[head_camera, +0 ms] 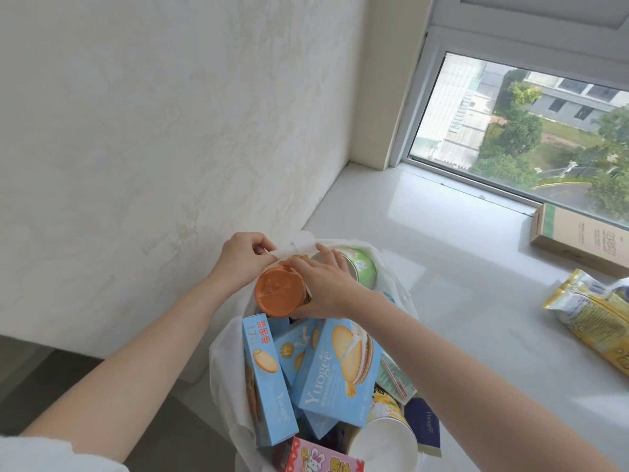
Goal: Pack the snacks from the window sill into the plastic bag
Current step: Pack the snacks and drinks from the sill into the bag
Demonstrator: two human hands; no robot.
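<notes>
A white plastic bag [227, 362] stands on the window sill [459, 287], stuffed with snacks: light-blue biscuit boxes [337, 369], an orange-lidded can [280, 291], a green tub [361, 265] and a pink box [323, 459]. My left hand [243, 258] pinches the bag's far handle [299, 245]. My right hand [321, 287] reaches over the orange-lidded can, its fingertips on the same handle. Two snacks lie outside the bag on the sill: a yellow packet [599, 311] and a tan carton [585, 238].
A textured white wall [153, 131] runs along the left of the sill. The window [527, 131] closes the far end, with trees and buildings outside. A white paper cup [383, 444] sits at the bag's near edge.
</notes>
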